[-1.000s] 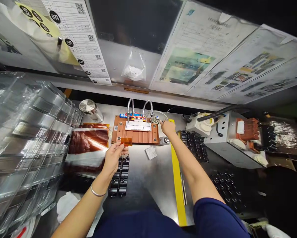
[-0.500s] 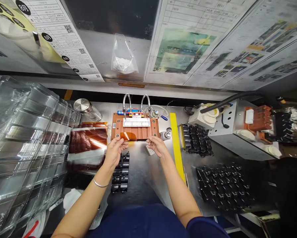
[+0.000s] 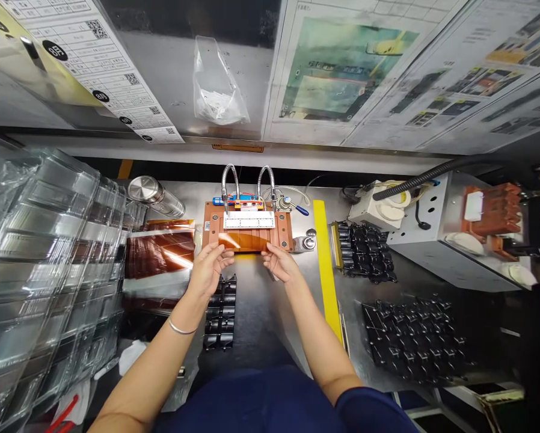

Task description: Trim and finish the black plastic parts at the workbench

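An amber translucent film strip [image 3: 245, 242] is stretched between my two hands, over the front of a reddish-brown fixture block [image 3: 210, 233]. My left hand [image 3: 210, 264] pinches its left end between thumb and fingers. At the other end, my right hand [image 3: 279, 262] pinches the strip too. Just behind the strip, a white perforated bar [image 3: 249, 221] lies across the block. Two bent metal hoses [image 3: 266, 171] arch above the bar. Close to my left wrist stands a black moulded tray [image 3: 220, 319].
Amber film sheets [image 3: 159, 249] lie left of the fixture, near a steel flask [image 3: 155, 195] and stacked clear plastic trays [image 3: 58, 252]. A yellow strip [image 3: 326, 264] runs along the right side. Beyond it are black moulded parts [image 3: 364, 249], another black tray [image 3: 414, 340] and a grey machine [image 3: 450, 252].
My right hand has come to the strip's right end, and the strip is now spread between both hands across the block's front. My left hand keeps its pinch.
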A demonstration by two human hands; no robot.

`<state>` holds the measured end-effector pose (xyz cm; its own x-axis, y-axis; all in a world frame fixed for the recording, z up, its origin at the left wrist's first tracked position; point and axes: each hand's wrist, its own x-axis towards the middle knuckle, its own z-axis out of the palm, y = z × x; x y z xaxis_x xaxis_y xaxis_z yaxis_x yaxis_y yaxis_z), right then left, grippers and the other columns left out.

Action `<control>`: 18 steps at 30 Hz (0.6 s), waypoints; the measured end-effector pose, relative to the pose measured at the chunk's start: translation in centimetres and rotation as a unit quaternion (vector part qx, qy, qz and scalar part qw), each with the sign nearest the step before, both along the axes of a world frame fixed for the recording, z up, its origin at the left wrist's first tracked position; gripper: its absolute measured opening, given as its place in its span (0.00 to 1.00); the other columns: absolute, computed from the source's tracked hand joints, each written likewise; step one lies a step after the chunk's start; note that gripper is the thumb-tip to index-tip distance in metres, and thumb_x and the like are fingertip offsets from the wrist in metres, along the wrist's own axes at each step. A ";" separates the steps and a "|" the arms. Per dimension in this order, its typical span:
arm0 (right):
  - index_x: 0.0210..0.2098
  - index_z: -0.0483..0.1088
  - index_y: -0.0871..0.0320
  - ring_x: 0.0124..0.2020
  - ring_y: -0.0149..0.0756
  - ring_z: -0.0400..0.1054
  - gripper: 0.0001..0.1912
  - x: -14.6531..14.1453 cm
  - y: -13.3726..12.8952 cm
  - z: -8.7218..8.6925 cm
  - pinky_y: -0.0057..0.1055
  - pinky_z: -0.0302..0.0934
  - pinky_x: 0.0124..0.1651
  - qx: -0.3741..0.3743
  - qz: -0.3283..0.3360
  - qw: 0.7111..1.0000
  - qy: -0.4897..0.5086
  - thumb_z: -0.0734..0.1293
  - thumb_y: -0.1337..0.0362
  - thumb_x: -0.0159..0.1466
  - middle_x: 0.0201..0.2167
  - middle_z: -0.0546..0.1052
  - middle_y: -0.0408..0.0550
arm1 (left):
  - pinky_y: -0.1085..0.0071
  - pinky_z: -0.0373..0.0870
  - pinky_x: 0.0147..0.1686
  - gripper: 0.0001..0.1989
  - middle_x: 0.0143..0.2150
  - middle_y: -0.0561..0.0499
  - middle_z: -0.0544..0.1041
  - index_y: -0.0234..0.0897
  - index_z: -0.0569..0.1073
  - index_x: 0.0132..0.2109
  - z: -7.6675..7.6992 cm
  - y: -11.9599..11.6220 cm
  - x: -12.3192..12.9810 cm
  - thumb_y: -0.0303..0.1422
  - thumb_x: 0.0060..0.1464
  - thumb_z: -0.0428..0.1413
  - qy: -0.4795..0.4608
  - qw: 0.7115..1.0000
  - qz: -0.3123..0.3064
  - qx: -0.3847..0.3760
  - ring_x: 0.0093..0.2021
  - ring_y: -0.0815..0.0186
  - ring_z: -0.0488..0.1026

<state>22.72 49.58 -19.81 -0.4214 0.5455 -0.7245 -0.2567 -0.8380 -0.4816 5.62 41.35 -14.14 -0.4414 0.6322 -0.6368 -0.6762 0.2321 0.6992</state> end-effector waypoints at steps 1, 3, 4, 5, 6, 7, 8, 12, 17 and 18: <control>0.26 0.67 0.59 0.15 0.24 0.64 0.10 0.1 0.5 0.0 0.20 0.63 0.19 0.015 -0.019 0.999 -0.027 0.73 0.63 0.54 0.18 0.75 0.40 | 0.74 0.72 0.25 0.14 0.25 0.52 0.77 0.34 0.69 0.31 -0.4 0.5 -0.2 0.30 0.35 0.65 0.015 1.000 0.004 -0.015 0.27 0.68 0.75; 0.23 0.66 0.59 0.13 0.22 0.61 0.13 0.0 1.5 -0.1 0.18 0.59 0.16 0.062 -0.057 0.993 -0.087 0.74 0.62 0.51 0.16 0.73 0.38 | 0.77 0.68 0.20 0.13 0.23 0.53 0.75 0.34 0.69 0.30 -1.4 1.7 -0.7 0.31 0.36 0.64 0.038 0.998 0.007 -0.055 0.22 0.72 0.71; 0.22 0.65 0.59 0.12 0.21 0.59 0.14 -0.2 2.1 -0.1 0.18 0.57 0.15 0.091 -0.073 0.986 -0.122 0.75 0.61 0.49 0.15 0.72 0.37 | 0.79 0.64 0.18 0.12 0.21 0.54 0.74 0.33 0.69 0.29 -2.0 2.4 -0.9 0.30 0.36 0.63 0.042 0.996 0.008 -0.074 0.19 0.74 0.68; 0.21 0.65 0.59 0.12 0.21 0.58 0.15 -0.5 2.6 -0.2 0.18 0.55 0.14 0.121 -0.086 0.976 -0.157 0.75 0.61 0.48 0.13 0.71 0.37 | 0.80 0.60 0.15 0.11 0.19 0.56 0.72 0.33 0.69 0.28 -2.5 3.1 -1.0 0.30 0.36 0.62 0.041 0.995 0.009 -0.089 0.16 0.75 0.65; 0.20 0.64 0.59 0.11 0.20 0.56 0.16 -0.8 3.1 -0.4 0.18 0.53 0.13 0.150 -0.096 0.965 -0.194 0.75 0.60 0.47 0.12 0.69 0.36 | 0.81 0.56 0.14 0.10 0.16 0.58 0.69 0.33 0.68 0.27 -3.1 3.8 -1.2 0.29 0.36 0.62 0.036 0.994 0.013 -0.099 0.15 0.76 0.62; 0.19 0.63 0.59 0.11 0.20 0.55 0.17 -1.1 3.5 -0.5 0.18 0.52 0.12 0.175 -0.104 0.952 -0.230 0.75 0.60 0.47 0.11 0.68 0.36 | 0.81 0.53 0.13 0.09 0.14 0.59 0.66 0.34 0.67 0.26 -3.6 4.4 -1.3 0.29 0.36 0.61 0.030 0.994 0.015 -0.105 0.13 0.77 0.59; 0.18 0.63 0.58 0.10 0.20 0.54 0.17 -1.4 3.9 -0.6 0.18 0.50 0.12 0.192 -0.108 0.940 -0.259 0.75 0.59 0.47 0.10 0.67 0.35 | 0.81 0.51 0.12 0.08 0.13 0.60 0.64 0.34 0.67 0.25 -4.1 5.0 -1.4 0.28 0.37 0.60 0.024 0.994 0.018 -0.109 0.12 0.78 0.57; 0.17 0.61 0.58 0.09 0.20 0.52 0.17 -2.0 4.7 -1.1 0.19 0.47 0.11 0.192 -0.097 0.927 -0.308 0.74 0.60 0.48 0.09 0.65 0.35 | 0.81 0.47 0.11 0.08 0.12 0.61 0.62 0.35 0.64 0.22 -5.4 6.1 -1.9 0.28 0.37 0.58 0.003 0.992 0.018 -0.121 0.11 0.79 0.54; 0.16 0.59 0.57 0.09 0.20 0.51 0.18 -2.0 5.2 -1.6 0.19 0.46 0.11 0.191 -0.078 0.922 -0.328 0.73 0.61 0.50 0.09 0.65 0.34 | 0.81 0.45 0.11 0.09 0.12 0.61 0.60 0.36 0.63 0.21 -5.7 6.4 -2.2 0.27 0.37 0.57 -0.002 0.991 0.021 -0.131 0.11 0.79 0.53; 0.16 0.59 0.57 0.09 0.20 0.51 0.18 -2.1 5.3 -1.6 0.19 0.46 0.11 0.191 -0.078 0.922 -0.328 0.73 0.61 0.50 0.09 0.64 0.34 | 0.81 0.45 0.11 0.09 0.12 0.61 0.60 0.36 0.63 0.21 -5.7 6.4 -2.2 0.27 0.37 0.57 -0.002 0.991 0.022 -0.131 0.11 0.78 0.53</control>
<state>20.65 54.85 -21.44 0.1441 0.8304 -0.5382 0.0906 -0.5527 -0.8285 3.39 47.79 -19.82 -0.4626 0.4261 -0.7775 -0.6916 0.3753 0.6171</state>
